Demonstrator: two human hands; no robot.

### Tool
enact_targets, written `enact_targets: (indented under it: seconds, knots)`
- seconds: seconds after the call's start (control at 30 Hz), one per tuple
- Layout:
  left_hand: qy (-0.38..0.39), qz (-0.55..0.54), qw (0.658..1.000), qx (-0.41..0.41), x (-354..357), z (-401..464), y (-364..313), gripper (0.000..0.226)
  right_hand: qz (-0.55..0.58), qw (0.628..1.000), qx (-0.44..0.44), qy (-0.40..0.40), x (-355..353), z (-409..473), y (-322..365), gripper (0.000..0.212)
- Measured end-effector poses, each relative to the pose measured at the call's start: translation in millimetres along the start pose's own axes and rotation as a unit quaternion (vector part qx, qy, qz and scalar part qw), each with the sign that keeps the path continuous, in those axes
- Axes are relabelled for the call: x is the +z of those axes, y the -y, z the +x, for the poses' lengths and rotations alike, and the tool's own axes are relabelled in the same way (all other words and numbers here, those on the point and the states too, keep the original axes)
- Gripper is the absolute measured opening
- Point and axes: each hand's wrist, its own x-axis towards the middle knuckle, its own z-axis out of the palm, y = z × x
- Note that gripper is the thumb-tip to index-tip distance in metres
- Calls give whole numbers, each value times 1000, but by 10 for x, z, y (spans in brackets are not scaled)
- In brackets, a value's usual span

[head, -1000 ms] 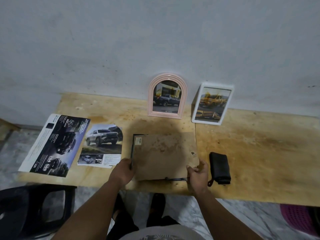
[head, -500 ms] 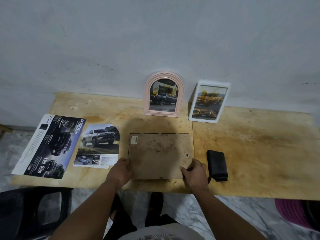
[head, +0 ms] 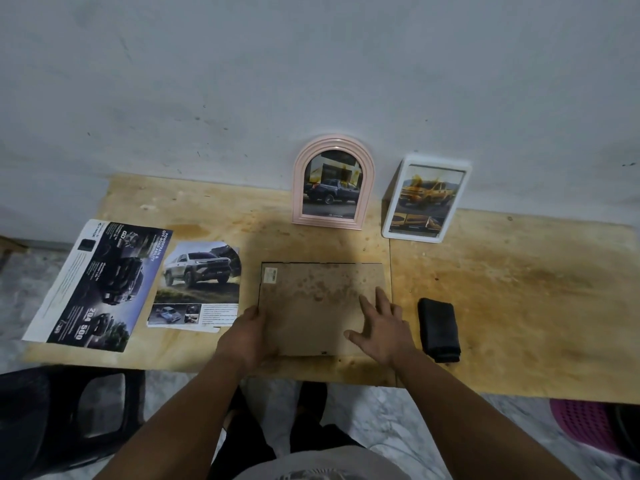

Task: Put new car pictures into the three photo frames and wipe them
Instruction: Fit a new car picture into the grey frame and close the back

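A black-edged photo frame (head: pixel 318 299) lies face down on the wooden table (head: pixel 519 289), its stained brown backing board up. My left hand (head: pixel 247 336) grips its near left corner. My right hand (head: pixel 382 327) rests flat on the backing's right part, fingers spread. A pink arched frame (head: pixel 333 183) with a dark pickup picture and a white rectangular frame (head: pixel 427 199) with a yellow pickup picture stand against the wall. A car picture of a silver pickup (head: pixel 199 282) and a dark car brochure page (head: pixel 100 282) lie at the left. A folded black cloth (head: pixel 438 329) lies right of the frame.
A black plastic chair (head: pixel 65 420) stands at the lower left beside the table. A pink basket (head: pixel 585 424) sits on the floor at the lower right. The grey wall (head: pixel 311 81) closes off the table's far edge.
The face-down frame was set flat on the table. My right hand left the near right corner and now lies flat on the backing. My left hand stays at the left corner.
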Motion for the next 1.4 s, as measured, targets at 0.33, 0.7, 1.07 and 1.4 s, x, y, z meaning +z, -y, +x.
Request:
enact_targets:
  seconds: [0.33,0.7,1.07,1.4]
  knots:
    - [-20,29,999,-8,48,-18,-17,106,-169,985,-14,33,-40,113,22,100]
    - [-24,41,998,27,57,-55,108,97,-127,988,-49,75,-99,117,-173,105]
    - [-57,45,996,45,-13,32,207,91,-109,990,-11,91,-198,176,-54,109]
    - [12,150,980,132,-344,653,-389,84,-87,993,-72,28,-359,699,426,96]
